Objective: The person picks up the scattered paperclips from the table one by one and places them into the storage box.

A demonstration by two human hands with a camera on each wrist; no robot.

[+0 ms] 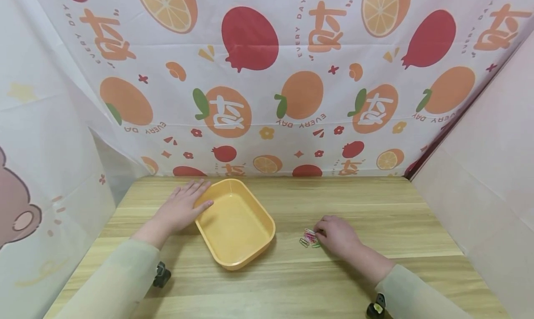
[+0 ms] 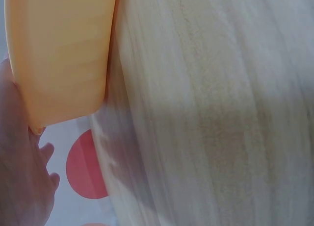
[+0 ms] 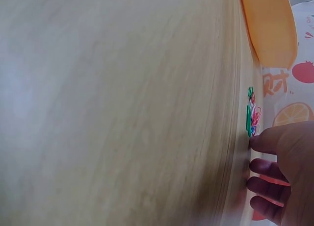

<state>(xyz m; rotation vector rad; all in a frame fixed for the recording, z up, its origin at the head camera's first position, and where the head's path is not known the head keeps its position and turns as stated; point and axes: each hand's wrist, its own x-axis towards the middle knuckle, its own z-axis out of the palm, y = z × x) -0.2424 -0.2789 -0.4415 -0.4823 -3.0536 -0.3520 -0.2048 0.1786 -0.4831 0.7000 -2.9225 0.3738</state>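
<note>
A yellow plastic basin stands on the wooden table. My left hand rests against its far left corner, thumb over the rim and the other fingers fairly straight outside it. In the left wrist view the hand lies beside the basin wall. Several coloured paper clips lie in a small loose pile, pink, green and white among them. My right hand is at the pile's right edge, its fingertips touching down there. Loosely bent fingers show in the right wrist view beside the clips, with no clip visible between them.
The wooden table reaches back to a white cloth printed with fruit. Pale cloth walls stand at the left and right. The basin stands left of the paper clips.
</note>
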